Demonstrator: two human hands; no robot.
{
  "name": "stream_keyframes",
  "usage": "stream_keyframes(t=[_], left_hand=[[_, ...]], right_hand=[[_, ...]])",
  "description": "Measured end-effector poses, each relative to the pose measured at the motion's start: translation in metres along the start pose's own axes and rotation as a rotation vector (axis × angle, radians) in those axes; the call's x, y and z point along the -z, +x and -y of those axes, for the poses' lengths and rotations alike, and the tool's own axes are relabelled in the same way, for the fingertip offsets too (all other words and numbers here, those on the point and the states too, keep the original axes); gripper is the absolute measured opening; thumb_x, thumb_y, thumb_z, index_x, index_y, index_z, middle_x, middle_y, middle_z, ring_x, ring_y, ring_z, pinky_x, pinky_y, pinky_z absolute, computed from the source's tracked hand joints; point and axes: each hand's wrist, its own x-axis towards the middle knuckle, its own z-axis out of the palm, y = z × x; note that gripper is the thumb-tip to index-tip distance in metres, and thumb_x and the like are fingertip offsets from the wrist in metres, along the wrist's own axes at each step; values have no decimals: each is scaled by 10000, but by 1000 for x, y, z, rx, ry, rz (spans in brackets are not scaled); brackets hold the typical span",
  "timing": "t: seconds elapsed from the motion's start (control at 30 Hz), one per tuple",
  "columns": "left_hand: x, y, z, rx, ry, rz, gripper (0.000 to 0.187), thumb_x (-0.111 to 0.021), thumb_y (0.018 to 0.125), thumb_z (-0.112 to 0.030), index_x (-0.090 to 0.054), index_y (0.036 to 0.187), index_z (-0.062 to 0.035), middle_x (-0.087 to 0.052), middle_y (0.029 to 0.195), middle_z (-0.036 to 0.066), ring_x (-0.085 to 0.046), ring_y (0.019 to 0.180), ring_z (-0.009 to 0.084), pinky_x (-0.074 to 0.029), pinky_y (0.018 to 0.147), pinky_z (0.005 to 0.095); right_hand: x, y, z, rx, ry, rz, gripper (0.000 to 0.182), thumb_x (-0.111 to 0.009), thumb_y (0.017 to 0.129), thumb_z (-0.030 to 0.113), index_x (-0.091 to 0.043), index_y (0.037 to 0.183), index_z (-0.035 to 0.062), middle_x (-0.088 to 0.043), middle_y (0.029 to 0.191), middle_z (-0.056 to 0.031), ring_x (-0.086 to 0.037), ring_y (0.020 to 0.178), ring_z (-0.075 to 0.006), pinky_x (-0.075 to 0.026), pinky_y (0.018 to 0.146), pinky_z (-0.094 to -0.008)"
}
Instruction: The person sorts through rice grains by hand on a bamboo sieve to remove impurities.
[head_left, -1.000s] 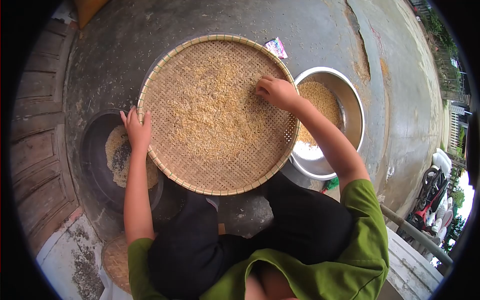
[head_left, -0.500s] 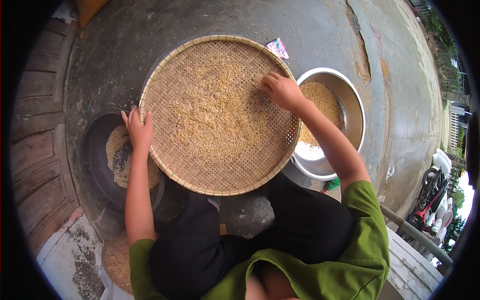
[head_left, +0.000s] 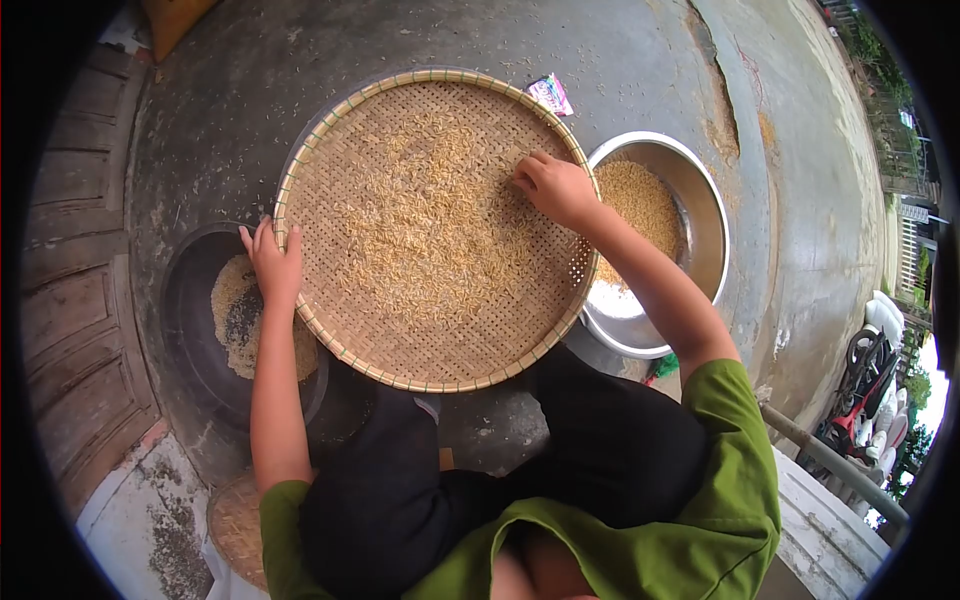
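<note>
A round woven bamboo winnowing tray [head_left: 440, 365] lies level in front of me, above my knees. Unhusked rice grain [head_left: 430, 225] is spread in a loose layer over its middle. My left hand [head_left: 275, 265] grips the tray's left rim, its thumb on the inner side and its fingers outside. Over the right part of the tray, my right hand [head_left: 558, 188] is closed, its fingertips curled down at the edge of the grain. Whatever those fingers pinch is hidden beneath the hand.
At the right stands a shiny metal basin [head_left: 710, 250] with more grain, partly under my right forearm. A dark basin [head_left: 185, 330] holding pale grain sits at the left. Beyond the tray lies a small pink packet [head_left: 550, 94]. Wooden door panels [head_left: 70, 300] border the left side.
My right hand has shifted slightly left and down over the tray, its fingers still curled. My left hand keeps its hold on the rim.
</note>
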Motion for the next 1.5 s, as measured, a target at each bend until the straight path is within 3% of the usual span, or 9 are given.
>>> stream_keyframes(t=[0.27,0.4,0.47,0.57,0.73,0.9,1.0,1.5], left_hand=[[-2,0,3,3,-17,-6,457,-570,822,-267,-477,1176,8,-438,1268,158,-157,1300,390,-171,1054,439],[2,-1,-2,-10,-17,7,457,-569,822,-262,-476,1178,10,-437,1269,158,-153,1302,389,-166,1055,440],[1,0,-2,8,-33,-4,460,-567,822,-259,-474,1183,10,-434,1272,158,-148,1304,389,-163,1055,442],[0,0,-1,7,-20,3,463,-561,826,-261,-470,1189,10,-429,1276,159,-143,1307,384,-162,1055,442],[1,-1,-3,16,-10,22,469,-550,832,-273,-467,1194,12,-421,1283,163,-139,1310,378,-160,1055,441],[3,0,-5,9,1,28,479,-543,836,-278,-460,1198,24,-412,1290,170,-136,1312,375,-157,1055,440],[4,0,-7,20,-2,36,486,-541,838,-280,-455,1200,33,-409,1293,173,-133,1314,371,-155,1055,438],[4,-1,-4,15,-5,22,466,-546,835,-281,-471,1191,9,-416,1289,162,-138,1310,380,-160,1057,440]], right_hand=[[3,1,-1,67,-161,70,126,-470,844,168,-488,871,46,-537,855,-109,-576,746,-290,-469,638,-404],[31,-14,-3,-128,-33,-9,138,-451,863,180,-484,878,47,-539,870,-105,-574,775,-270,-472,662,-385],[44,-35,-21,-325,-17,-289,121,-489,847,160,-493,899,51,-551,891,-100,-573,776,-259,-473,665,-368],[40,-73,-61,-545,-8,-405,172,-582,791,124,-483,912,52,-552,884,-100,-571,763,-244,-459,647,-347],[50,-79,-55,-551,81,-268,201,-605,786,156,-490,915,53,-554,868,-89,-573,750,-215,-463,648,-330],[49,-38,-11,-29,268,-91,193,-563,813,142,-553,1004,115,-562,970,-65,-593,836,-232,-485,713,-352],[32,-16,0,140,192,40,210,-561,809,132,-560,1019,125,-547,987,-65,-579,869,-249,-477,729,-369],[10,3,-3,237,67,162,165,-534,821,155,-569,978,118,-531,954,-76,-572,859,-268,-467,708,-389]])
